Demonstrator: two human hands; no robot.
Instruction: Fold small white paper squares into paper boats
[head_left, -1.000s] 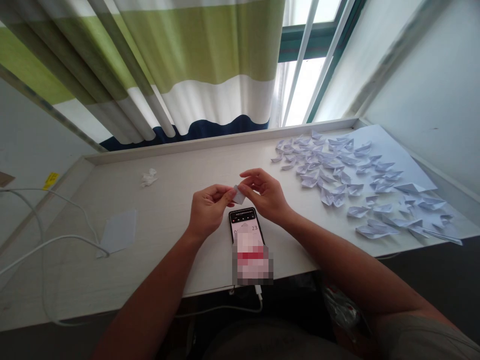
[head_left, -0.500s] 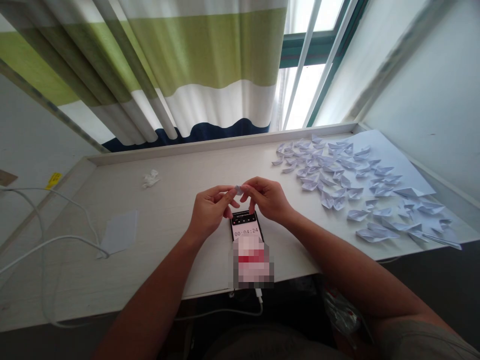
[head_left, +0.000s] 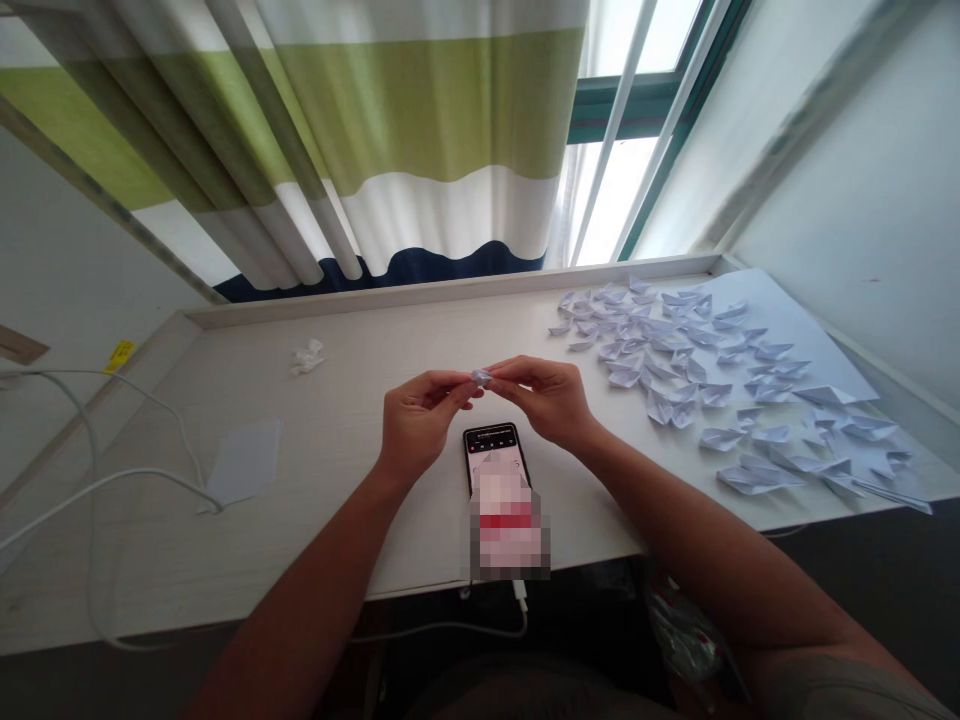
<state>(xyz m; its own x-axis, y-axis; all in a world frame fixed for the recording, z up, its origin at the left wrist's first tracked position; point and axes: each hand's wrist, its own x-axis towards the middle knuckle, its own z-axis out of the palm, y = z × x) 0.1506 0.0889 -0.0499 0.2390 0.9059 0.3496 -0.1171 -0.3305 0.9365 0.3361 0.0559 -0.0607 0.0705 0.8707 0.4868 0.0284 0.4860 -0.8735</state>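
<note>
Between my two hands is a small folded piece of white paper [head_left: 481,377], mostly covered by fingertips. My left hand [head_left: 424,412] pinches it from the left with thumb and forefinger. From the right, my right hand [head_left: 541,397] pinches its other side, fingers closed. Both hands are just above the table, beyond the top end of a phone [head_left: 493,437] that lies face up, partly blurred out. To the right of my right hand spread many small folded paper boats [head_left: 679,365].
A crumpled bit of white paper [head_left: 307,357] and a flat paper sheet [head_left: 244,460] lie on the left of the table [head_left: 360,345]. White cables [head_left: 112,480] loop along the left side. A large white sheet [head_left: 787,320] lies under some boats. Behind hangs a striped curtain [head_left: 420,110].
My fingertips have drawn closer together around the small paper, and the right fingers have curled in off the phone's top. The view has shifted slightly.
</note>
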